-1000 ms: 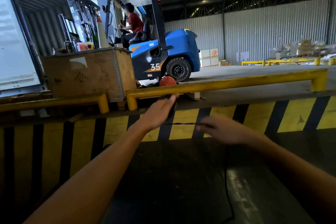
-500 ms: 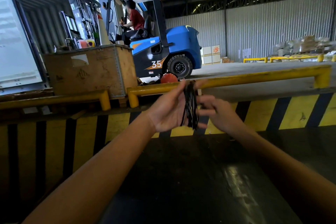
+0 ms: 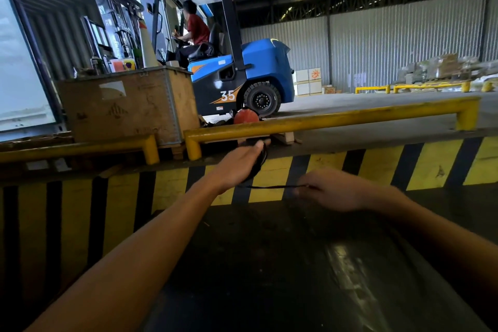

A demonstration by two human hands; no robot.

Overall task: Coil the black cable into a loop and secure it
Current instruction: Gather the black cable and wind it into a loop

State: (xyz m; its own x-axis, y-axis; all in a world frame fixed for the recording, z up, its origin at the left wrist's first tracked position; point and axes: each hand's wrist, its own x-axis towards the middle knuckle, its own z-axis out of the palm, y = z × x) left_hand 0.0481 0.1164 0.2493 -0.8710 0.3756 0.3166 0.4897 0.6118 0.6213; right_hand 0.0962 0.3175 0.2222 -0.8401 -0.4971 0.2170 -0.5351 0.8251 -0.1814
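Here, left hand [image 3: 240, 163] holds the coiled black cable [image 3: 259, 160]; its free strand runs level, rightward into the pinching right hand [image 3: 327, 190].

I count two hands: the left hand [image 3: 238, 163] and right hand [image 3: 332, 190]; one black cable [image 3: 269, 186], one forklift [image 3: 242, 81], one wooden crate [image 3: 129, 105], and two near yellow rails [image 3: 331, 118].
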